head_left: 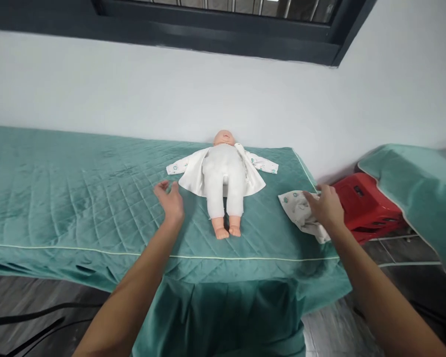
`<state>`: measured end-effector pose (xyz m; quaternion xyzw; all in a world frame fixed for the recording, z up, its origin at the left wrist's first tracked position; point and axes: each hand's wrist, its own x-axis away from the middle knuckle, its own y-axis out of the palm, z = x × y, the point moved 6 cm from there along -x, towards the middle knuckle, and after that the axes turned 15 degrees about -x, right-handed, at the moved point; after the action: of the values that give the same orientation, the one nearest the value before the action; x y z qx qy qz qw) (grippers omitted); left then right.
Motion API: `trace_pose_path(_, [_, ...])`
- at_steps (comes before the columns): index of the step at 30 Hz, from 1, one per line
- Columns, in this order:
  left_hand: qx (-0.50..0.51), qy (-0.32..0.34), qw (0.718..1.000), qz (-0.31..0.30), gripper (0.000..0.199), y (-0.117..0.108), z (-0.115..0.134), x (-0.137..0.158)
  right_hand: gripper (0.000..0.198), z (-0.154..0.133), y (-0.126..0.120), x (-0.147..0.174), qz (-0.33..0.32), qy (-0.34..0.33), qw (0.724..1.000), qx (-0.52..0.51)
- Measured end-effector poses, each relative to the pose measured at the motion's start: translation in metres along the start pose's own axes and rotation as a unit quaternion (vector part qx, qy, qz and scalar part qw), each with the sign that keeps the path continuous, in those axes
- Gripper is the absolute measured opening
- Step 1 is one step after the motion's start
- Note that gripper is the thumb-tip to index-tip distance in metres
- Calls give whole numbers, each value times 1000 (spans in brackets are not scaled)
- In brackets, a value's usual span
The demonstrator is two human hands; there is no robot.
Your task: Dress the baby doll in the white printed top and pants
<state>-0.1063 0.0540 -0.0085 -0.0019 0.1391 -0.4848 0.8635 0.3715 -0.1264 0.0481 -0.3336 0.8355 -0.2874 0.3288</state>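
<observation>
A baby doll [225,166] lies face up on the green quilted cover, its head toward the wall and its feet toward me. An open white baby jacket [258,182] with printed sleeves is spread under its white cloth body, the sleeves stretched out to both sides. My left hand [170,202] hovers beside the jacket's left side, fingers loosely curled and apart, holding nothing. On the right, my right hand [329,207] grips a crumpled white printed baby garment [299,210] near the bed's right end. Its fingertips are partly hidden by the cloth and the hand.
The green quilted bed [78,198] runs along a white wall [134,89], beneath a dark window frame [208,32]. To the right sits a red plastic stool [371,203], close to a second green-covered surface [427,198]. Black cables [40,315] cross at lower left.
</observation>
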Motion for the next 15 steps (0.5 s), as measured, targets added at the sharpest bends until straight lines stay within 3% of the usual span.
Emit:
trace_pose_path(2, [-26, 43, 999, 14, 28, -6, 14, 12, 56, 35, -10, -2, -47, 83, 993, 66])
trace_pose_path(4, [-39, 98, 994, -12, 28, -4, 35, 29, 53, 53, -7, -1, -103, 124, 986, 47])
trace_pose_path(6, [-51, 169, 981, -78, 25, 5, 62, 51, 48, 52, -1, 2, -130, 138, 982, -22])
trace_pose_path(8, [-63, 225, 958, -164, 22, 16, 86, 75, 48, 35, -1, 4, -116, 130, 981, -84])
trace_pose_path(10, [-71, 272, 926, -254, 19, 25, 109, 101, 46, 2, -7, 7, -90, 60, 987, -119])
trace_pose_path(12, [-68, 324, 882, -337, 21, 33, 135, 128, 38, -46, -16, 14, -90, -70, 984, -134])
trace_pose_path(15, [-50, 395, 814, -423, 34, 38, 177, 161, 18, -124, -28, 35, -146, -247, 943, -168])
